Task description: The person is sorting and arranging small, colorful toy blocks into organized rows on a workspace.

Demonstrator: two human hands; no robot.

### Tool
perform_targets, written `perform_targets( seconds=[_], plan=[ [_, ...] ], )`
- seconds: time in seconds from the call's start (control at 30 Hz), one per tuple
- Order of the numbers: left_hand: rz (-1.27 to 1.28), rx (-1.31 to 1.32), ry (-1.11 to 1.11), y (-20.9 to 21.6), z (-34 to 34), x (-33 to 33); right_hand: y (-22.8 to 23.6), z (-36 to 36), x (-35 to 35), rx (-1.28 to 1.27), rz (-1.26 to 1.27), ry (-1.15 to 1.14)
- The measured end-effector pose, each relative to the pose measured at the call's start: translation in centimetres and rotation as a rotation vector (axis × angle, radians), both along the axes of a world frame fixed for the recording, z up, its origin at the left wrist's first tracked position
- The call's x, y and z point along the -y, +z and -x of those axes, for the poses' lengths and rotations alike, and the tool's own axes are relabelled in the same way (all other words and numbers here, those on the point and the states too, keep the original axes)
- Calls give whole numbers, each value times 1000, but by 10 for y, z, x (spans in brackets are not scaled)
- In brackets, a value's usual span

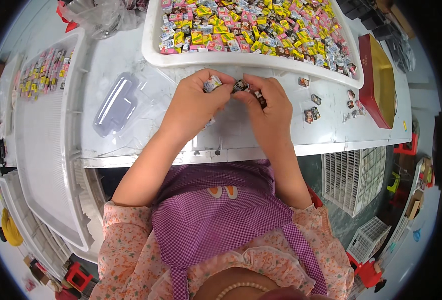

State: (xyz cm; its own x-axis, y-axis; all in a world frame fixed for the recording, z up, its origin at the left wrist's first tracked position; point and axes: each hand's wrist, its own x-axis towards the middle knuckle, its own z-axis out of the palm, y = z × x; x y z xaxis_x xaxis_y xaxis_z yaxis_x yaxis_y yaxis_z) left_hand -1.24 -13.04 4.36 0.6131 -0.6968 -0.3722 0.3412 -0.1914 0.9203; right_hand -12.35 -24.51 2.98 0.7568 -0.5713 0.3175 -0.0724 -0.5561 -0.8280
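Over the front part of the table, both hands are closed and close together. My left hand (197,102) pinches a small white-and-yellow printed box (212,83) between thumb and fingers; another small piece shows below its palm. Between the two hands is a tiny dark printed box (240,86), at the fingertips of my right hand (271,107). More dark brown pieces show partly inside the right hand's curled fingers. Behind the hands stands a white tray (206,61) heaped with tiny pink, yellow, white and brown boxes.
Several loose tiny boxes (309,115) lie to the right, before a red box with a gold inside (376,82). Clear plastic blister trays (116,105) lie to the left. Beyond them a long white crate (43,145) holds rows of boxes. Slatted white baskets (353,177) stand below right.
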Motion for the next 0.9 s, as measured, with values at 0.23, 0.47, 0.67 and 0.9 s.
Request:
perform_targets(
  seconds=[0.23, 0.47, 0.67, 0.9],
  plan=[
    [-38, -1, -25, -6, -4, -2, 6, -4, 7, -178, 37, 146],
    [102, -251, 116, 16, -17, -17, 0, -3, 27, -228, 280, 115],
    [129, -172, 63, 7, -18, -29, 3, -12, 19, -351, 523, 184],
    [33, -63, 45, 3, -16, -21, -2, -9, 17, -453, 694, 148]
  ],
)
